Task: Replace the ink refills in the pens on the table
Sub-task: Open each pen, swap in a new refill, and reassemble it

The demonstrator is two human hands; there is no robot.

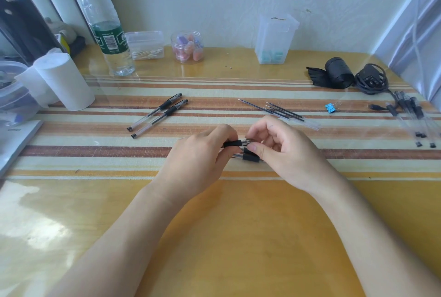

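The left hand [202,153] is gripping 2 pens [250,157]; the right hand [284,151] is pinching the upper tip, so the lower pen is risking slipping free.

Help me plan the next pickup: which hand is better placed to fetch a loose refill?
Probably right: the right hand is nearest the loose refills, while the left hand, farther off, grips the pen.

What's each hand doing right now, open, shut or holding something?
Left hand: grips a pen by its black grip.
Right hand: pinches the same pen's tip end.
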